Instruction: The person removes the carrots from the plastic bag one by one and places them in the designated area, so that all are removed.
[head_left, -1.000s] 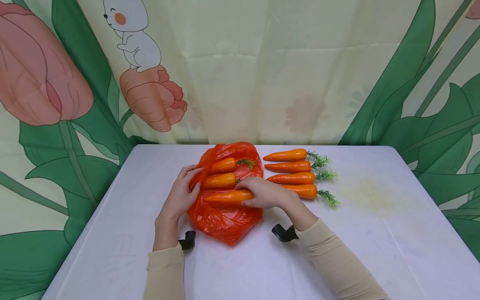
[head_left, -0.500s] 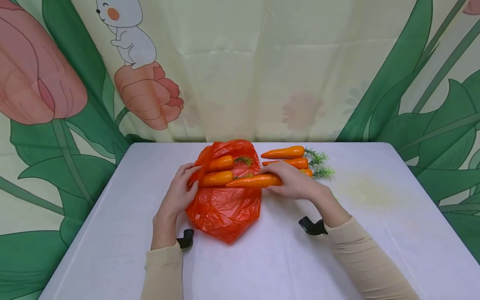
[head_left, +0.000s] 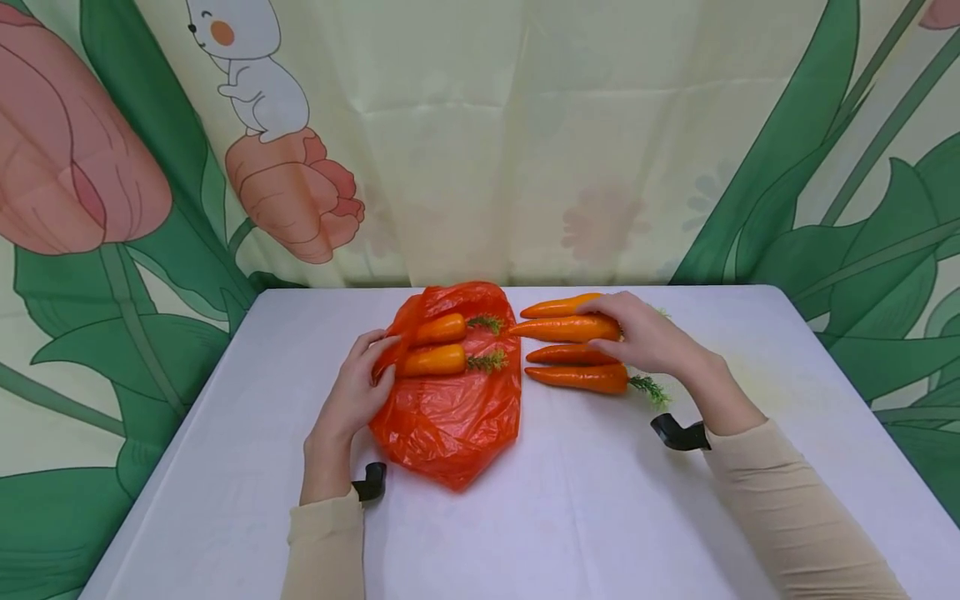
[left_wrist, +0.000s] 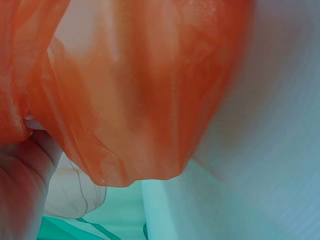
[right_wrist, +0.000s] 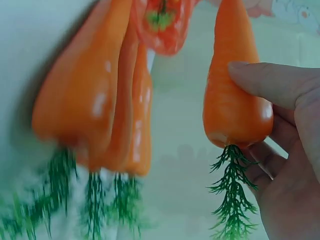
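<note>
My left hand [head_left: 354, 385] grips the left edge of a red plastic bag [head_left: 453, 429] that lies open to the right on the table. Thin bag film fills much of the left wrist view, bunched at my fingers. Two carrots with green tops, an upper carrot [head_left: 442, 328] and a lower carrot [head_left: 435, 361], lie side by side in the bag's mouth. My right hand [head_left: 647, 333] holds another carrot [right_wrist: 235, 100] between thumb and fingers, above a row of loose carrots right of the bag. The held carrot's leafy top hangs free in the right wrist view.
Nearest me in the row is a loose carrot [head_left: 581, 379]; my right hand partly covers the others. A white cloth covers the table [head_left: 480, 542]. Behind its far edge hangs a printed curtain [head_left: 465, 167]. A black bracket [head_left: 678, 433] sticks out at my right wrist.
My right hand has lifted a carrot off the bag and carried it right and away from me, over the row. The left hand keeps its hold on the bag.
</note>
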